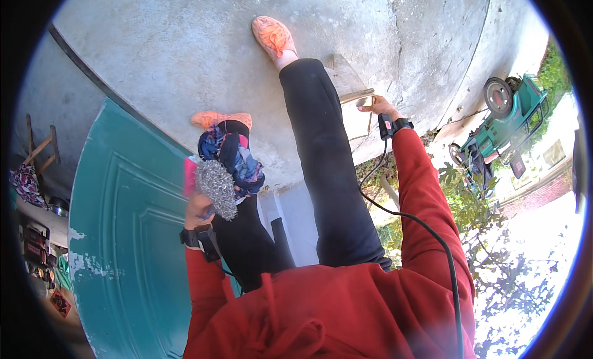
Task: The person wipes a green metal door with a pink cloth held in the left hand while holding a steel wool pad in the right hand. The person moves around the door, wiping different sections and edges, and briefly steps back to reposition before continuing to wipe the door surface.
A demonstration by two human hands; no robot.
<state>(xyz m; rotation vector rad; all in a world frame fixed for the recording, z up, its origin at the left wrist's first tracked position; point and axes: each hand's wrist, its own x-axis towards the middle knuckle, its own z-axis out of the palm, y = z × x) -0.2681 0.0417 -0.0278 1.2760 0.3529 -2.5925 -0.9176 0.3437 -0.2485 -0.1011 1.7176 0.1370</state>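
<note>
My left hand [199,210] is closed on a bundle beside the green door. In the bundle, a grey tinsel-like mass [216,188] lies against the palm, a pink piece [189,176] shows at its left edge, and crumpled blue patterned cloth [245,166] hangs beyond it, over my lower leg. On the other side, my right hand [377,107] grips the corner of a small wooden stool [356,96], with the thumb on its near edge. My right leg partly hides the stool. Both wrists wear black straps with small devices; a black cable runs from the right one.
The green door [134,220] stands close on the left, above a dark floor strip [116,92]. Concrete floor [185,44] spreads ahead. A green three-wheeled vehicle [505,122] is parked at the right, near leafy branches [468,206]. A wooden stand [44,146] is at the far left.
</note>
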